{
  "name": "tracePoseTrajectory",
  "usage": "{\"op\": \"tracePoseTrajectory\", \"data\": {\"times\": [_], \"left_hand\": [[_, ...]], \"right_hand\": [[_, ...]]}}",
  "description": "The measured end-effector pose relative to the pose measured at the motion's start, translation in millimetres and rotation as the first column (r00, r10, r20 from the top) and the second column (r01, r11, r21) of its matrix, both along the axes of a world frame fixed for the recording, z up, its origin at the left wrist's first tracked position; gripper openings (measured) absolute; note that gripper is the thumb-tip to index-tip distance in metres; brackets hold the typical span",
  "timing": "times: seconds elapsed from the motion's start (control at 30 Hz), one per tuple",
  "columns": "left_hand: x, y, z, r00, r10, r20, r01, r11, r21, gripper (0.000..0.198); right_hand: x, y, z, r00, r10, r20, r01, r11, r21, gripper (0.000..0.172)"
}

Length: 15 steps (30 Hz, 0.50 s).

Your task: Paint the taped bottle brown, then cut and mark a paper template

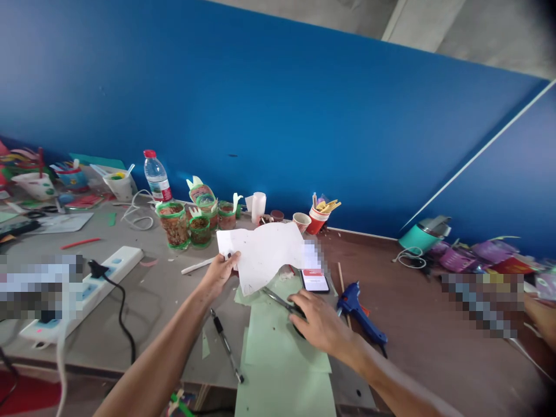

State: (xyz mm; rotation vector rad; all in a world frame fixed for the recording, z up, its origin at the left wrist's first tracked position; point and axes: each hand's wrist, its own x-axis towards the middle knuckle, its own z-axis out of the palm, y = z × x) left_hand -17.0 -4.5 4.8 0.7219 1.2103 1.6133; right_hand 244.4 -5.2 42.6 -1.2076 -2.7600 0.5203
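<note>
My left hand (pixel 220 271) pinches a white sheet of paper (pixel 266 252) by its left edge, thumb on top. The sheet is raised off the table, and its lower edge is wavy. Dark-handled scissors (pixel 278 299) are in my right hand (pixel 319 318), their blades pointing left just below the paper. My fingers partly hide the scissor handles. Pale green sheets (pixel 286 362) lie under the right hand and hang past the table's front edge. A black pen (pixel 226 344) rests left of them. Behind the right hand lies a phone (pixel 315 282), its screen lit.
A blue glue gun (pixel 361 313) lies at the right. Several green-rimmed jars (pixel 174 225), a water bottle (pixel 156 176) and paper cups (pixel 318 220) stand along the blue partition (pixel 278 104). A power strip (pixel 87 292) with cables is at left. Another person's hand (pixel 541 315) shows at far right.
</note>
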Motion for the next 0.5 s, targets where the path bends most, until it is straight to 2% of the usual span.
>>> {"op": "tracePoseTrajectory", "data": {"times": [0.07, 0.13, 0.2, 0.27, 0.33, 0.4, 0.5], "left_hand": [[1.3, -1.4, 2.5, 0.999, -0.02, 0.025, 0.02, 1.0, 0.009, 0.051], [2.7, -3.1, 5.0, 0.995, -0.053, 0.081, 0.051, 0.998, 0.025, 0.047], [4.0, -4.8, 7.0, 0.984, -0.092, 0.153, 0.086, 0.995, 0.043, 0.039], [4.7, -6.3, 8.6, 0.969, -0.133, 0.21, 0.124, 0.991, 0.056, 0.029], [4.8, -8.1, 10.0, 0.947, -0.194, 0.255, 0.181, 0.981, 0.072, 0.023], [4.5, -10.1, 11.9, 0.917, -0.272, 0.291, 0.251, 0.962, 0.108, 0.023], [4.3, -12.7, 15.9, 0.875, -0.373, 0.309, 0.335, 0.927, 0.17, 0.03]], "right_hand": [[-11.2, -3.1, -3.6, 0.995, 0.021, -0.098, -0.017, 0.999, 0.036, 0.035], [-24.5, -4.4, -9.5, 0.987, 0.047, -0.156, -0.021, 0.987, 0.162, 0.053], [-38.4, -1.6, -15.0, 0.981, 0.059, -0.182, 0.0, 0.952, 0.307, 0.061], [-50.9, 6.6, -17.1, 0.974, 0.07, -0.218, 0.026, 0.912, 0.409, 0.059], [-59.9, 19.0, -14.2, 0.965, 0.082, -0.248, 0.042, 0.888, 0.458, 0.049], [-64.6, 32.5, -7.1, 0.959, 0.099, -0.265, 0.038, 0.882, 0.469, 0.032], [-65.2, 49.4, 7.3, 0.915, 0.089, -0.393, 0.12, 0.87, 0.477, 0.026]]}}
